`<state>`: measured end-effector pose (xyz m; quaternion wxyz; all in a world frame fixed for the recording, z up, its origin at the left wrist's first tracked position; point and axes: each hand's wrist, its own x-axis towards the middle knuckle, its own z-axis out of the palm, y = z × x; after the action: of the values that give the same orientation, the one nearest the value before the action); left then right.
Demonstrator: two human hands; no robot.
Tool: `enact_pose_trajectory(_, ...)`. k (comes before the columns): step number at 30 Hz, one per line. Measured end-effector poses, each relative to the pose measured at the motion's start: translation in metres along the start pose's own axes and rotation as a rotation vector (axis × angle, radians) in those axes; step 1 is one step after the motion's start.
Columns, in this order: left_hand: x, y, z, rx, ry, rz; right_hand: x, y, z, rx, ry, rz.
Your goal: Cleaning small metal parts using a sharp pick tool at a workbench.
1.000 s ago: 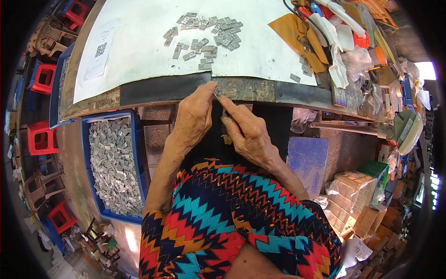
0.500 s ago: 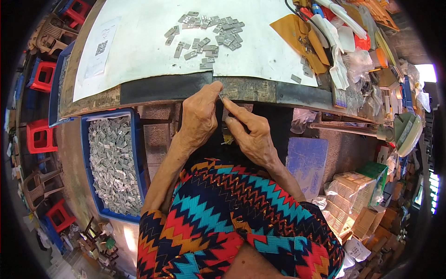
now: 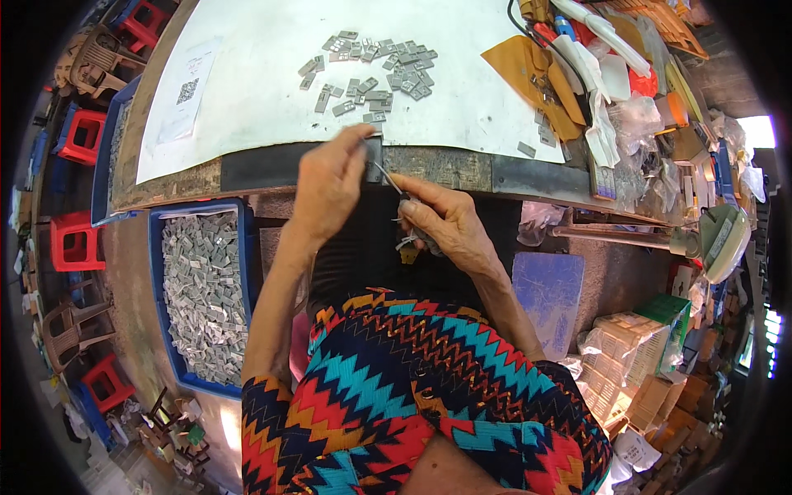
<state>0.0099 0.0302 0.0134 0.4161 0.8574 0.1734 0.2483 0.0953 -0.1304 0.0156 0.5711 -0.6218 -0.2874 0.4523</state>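
Note:
My left hand (image 3: pixel 332 183) is at the table's front edge, its index finger stretched out to the nearest small grey rectangular piece (image 3: pixel 374 117) of a loose group. Its fingertip meets or covers the grey pieces there; nothing shows in the palm. My right hand (image 3: pixel 445 216), just off the edge, is closed around a thin metal tool (image 3: pixel 386 176) with a slender pointed tip angled up toward the left hand. Something dark grey and whitish shows below the right fingers, too hidden to name. More grey pieces (image 3: pixel 404 68) lie scattered on the white sheet (image 3: pixel 272 99).
A blue bin (image 3: pixel 198 381) full of similar pieces stands below the table at left. At the table's right lie a brown folded sheet (image 3: pixel 516 64), plastic bags and tools. A lamp (image 3: pixel 722 239) on a metal arm juts out at right. Red stools (image 3: pixel 78 241) stand far left.
My hands have parted: the left moved up and left onto the table edge by the grey pieces. The right hand stays near its place, its tool now in plain sight.

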Motion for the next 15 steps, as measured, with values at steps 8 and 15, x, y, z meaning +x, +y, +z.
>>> enact_pose_trajectory(8, 0.056, -0.031, -0.021, 0.07, 0.053, -0.188, -0.003, 0.015, -0.01, 0.067, -0.021, 0.034)
enact_pose_trajectory(15, 0.059, -0.051, -0.001, 0.553, 0.045, 0.096, -0.003, 0.019, -0.012, 0.037, -0.034, 0.061)
